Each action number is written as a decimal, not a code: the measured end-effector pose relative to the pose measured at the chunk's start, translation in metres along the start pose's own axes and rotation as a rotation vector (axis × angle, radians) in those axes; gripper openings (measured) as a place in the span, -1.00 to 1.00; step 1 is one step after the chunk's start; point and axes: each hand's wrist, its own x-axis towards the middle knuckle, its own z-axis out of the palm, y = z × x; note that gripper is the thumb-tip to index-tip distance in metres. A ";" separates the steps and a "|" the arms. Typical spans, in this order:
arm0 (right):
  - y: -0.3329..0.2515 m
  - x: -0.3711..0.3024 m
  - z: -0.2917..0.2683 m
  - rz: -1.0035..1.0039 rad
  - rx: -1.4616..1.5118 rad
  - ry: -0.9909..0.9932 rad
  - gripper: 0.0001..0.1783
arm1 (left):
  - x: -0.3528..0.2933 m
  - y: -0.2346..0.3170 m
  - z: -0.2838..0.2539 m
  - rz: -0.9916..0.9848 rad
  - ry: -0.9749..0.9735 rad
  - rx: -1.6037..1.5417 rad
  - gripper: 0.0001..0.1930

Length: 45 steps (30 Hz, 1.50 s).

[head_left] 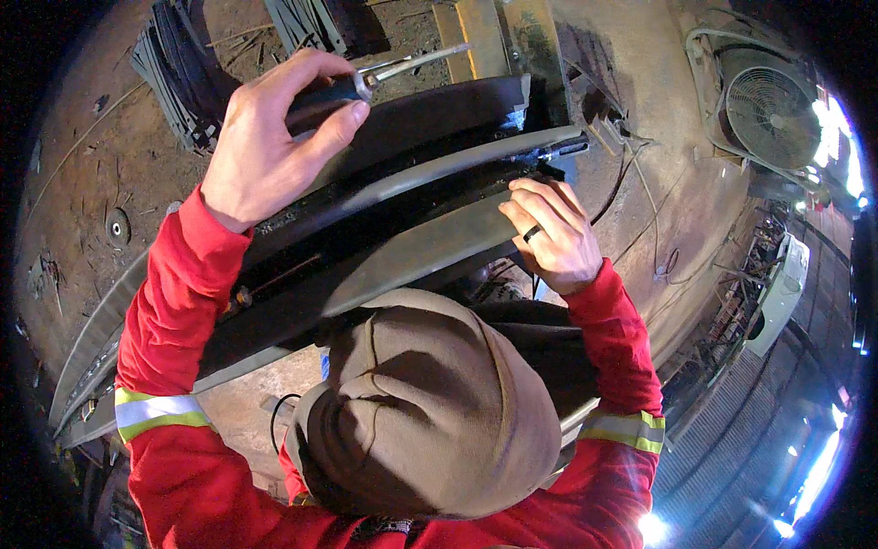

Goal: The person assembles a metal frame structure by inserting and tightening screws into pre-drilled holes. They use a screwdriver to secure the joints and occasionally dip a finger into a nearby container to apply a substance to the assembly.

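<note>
My left hand [274,128], up at the far left of the long metal piece, is closed around the dark handle of a hand tool. The tool's curved metal shaft [425,59] points to the right; its exact kind is unclear. My right hand [558,233], with a dark ring on one finger, has its fingers curled over the far edge of a grey curved metal beam [430,242]. Several long dark plates and flanges run side by side with that beam. A brown cloth cap [430,403] covers part of the near side.
Bundles of flat dark metal strips [174,78] lie on the dirt floor at the far left. Beyond the beam stands a yellowish steel section [476,41]. Thin cables [654,197] trail over the floor at right. A round fan [771,116] stands at the far right.
</note>
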 end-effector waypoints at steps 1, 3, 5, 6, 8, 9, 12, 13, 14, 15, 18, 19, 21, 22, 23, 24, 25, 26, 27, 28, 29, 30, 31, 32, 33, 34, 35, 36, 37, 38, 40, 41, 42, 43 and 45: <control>0.001 -0.001 0.001 -0.011 0.008 0.008 -0.74 | 0.000 0.000 0.000 0.005 0.000 -0.008 -0.70; 0.001 -0.001 0.002 -0.013 0.020 0.018 -0.73 | 0.000 0.000 0.000 0.014 0.001 -0.024 -0.69; 0.000 -0.002 0.001 0.004 0.029 0.019 -0.72 | 0.001 0.001 0.000 0.020 -0.002 -0.028 -0.69; 0.000 -0.001 0.001 0.008 0.023 0.007 -0.71 | 0.001 0.001 0.000 0.023 -0.003 -0.030 -0.69; -0.001 0.001 0.001 0.018 0.013 -0.014 -0.68 | 0.000 0.001 -0.001 0.007 -0.008 -0.031 -0.69; 0.000 0.001 0.001 0.010 0.016 -0.009 -0.66 | 0.000 0.001 -0.001 -0.001 -0.011 -0.033 -0.68; 0.002 -0.003 0.004 -0.006 0.042 0.018 -0.61 | -0.001 -0.001 0.001 0.044 0.017 -0.006 -0.68; 0.004 -0.005 0.006 -0.010 0.063 0.036 -0.60 | -0.001 -0.001 0.001 0.040 0.009 -0.001 -0.69; 0.005 -0.006 0.009 -0.013 0.085 0.054 -0.59 | -0.001 0.000 0.000 0.037 0.000 0.004 -0.69; 0.007 -0.008 0.010 -0.007 0.112 0.063 -0.59 | -0.002 0.000 0.001 0.033 -0.009 0.009 -0.70; 0.008 -0.008 0.007 0.023 0.167 0.080 -0.59 | -0.001 0.000 -0.003 0.114 -0.039 0.011 -0.71; 0.007 -0.008 0.007 0.038 0.180 0.085 -0.59 | 0.000 0.002 -0.004 0.129 -0.085 -0.031 -0.72; 0.007 -0.010 0.008 0.039 0.178 0.102 -0.59 | 0.002 0.006 -0.008 0.159 -0.181 -0.117 -0.73; 0.007 -0.011 0.011 0.025 0.161 0.112 -0.59 | 0.005 0.007 -0.007 0.257 -0.222 -0.063 -0.73; 0.007 -0.012 0.012 0.014 0.142 0.122 -0.59 | 0.011 0.009 -0.007 0.355 -0.263 -0.010 -0.73; 0.006 -0.012 0.011 0.036 0.128 0.103 -0.61 | 0.016 0.011 -0.007 0.456 -0.305 0.041 -0.73; 0.002 -0.012 0.009 0.074 0.070 0.113 -0.61 | 0.023 0.017 -0.007 0.478 -0.377 0.098 -0.72; -0.003 -0.011 0.008 0.107 0.014 0.127 -0.61 | 0.032 0.027 -0.008 0.497 -0.447 0.162 -0.72; -0.007 -0.011 0.007 0.143 -0.043 0.140 -0.61 | 0.041 0.035 -0.005 0.516 -0.518 0.226 -0.72; -0.012 -0.013 0.011 0.199 -0.074 0.191 -0.62 | 0.047 0.038 0.000 0.640 -0.473 0.268 -0.74; -0.018 -0.014 0.015 0.273 -0.077 0.289 -0.61 | 0.053 0.041 0.004 0.708 -0.460 0.282 -0.75; -0.026 -0.015 0.018 0.346 -0.079 0.387 -0.60 | 0.058 0.044 0.007 0.776 -0.448 0.296 -0.76; -0.036 -0.017 0.021 0.432 -0.096 0.477 -0.60 | 0.064 0.046 0.011 0.857 -0.434 0.292 -0.77; -0.049 -0.019 0.029 0.590 -0.097 0.583 -0.59 | 0.067 0.048 0.016 0.877 -0.438 0.370 -0.78; -0.061 -0.025 0.036 0.717 -0.053 0.684 -0.56 | 0.069 0.048 0.019 0.874 -0.459 0.374 -0.78; -0.078 -0.025 0.044 0.958 0.284 0.833 -0.55 | 0.072 0.048 0.021 0.871 -0.480 0.383 -0.78; -0.094 -0.025 0.053 1.196 0.634 0.969 -0.53 | 0.073 0.047 0.027 0.872 -0.508 0.384 -0.78; -0.105 -0.026 0.058 1.249 0.843 0.995 -0.50 | 0.075 0.047 0.030 0.883 -0.504 0.385 -0.78; -0.112 -0.023 0.063 1.289 1.062 1.011 -0.48 | 0.076 0.048 0.030 0.887 -0.498 0.391 -0.78; -0.119 -0.007 0.061 1.256 1.413 1.085 -0.43 | 0.076 0.048 0.030 0.890 -0.492 0.398 -0.78; -0.124 0.009 0.054 1.187 1.621 1.103 -0.41 | 0.077 0.050 0.028 0.895 -0.501 0.396 -0.78; -0.123 0.013 0.051 1.193 1.667 1.106 -0.40 | 0.078 0.050 0.028 0.899 -0.504 0.396 -0.78; -0.123 0.016 0.048 1.180 1.687 1.114 -0.39 | 0.078 0.052 0.029 0.914 -0.498 0.393 -0.78; -0.124 0.016 0.045 1.169 1.707 1.120 -0.38 | 0.079 0.054 0.032 0.927 -0.492 0.389 -0.78; -0.123 0.016 0.045 1.140 1.754 1.136 -0.37 | 0.080 0.058 0.036 0.924 -0.509 0.397 -0.78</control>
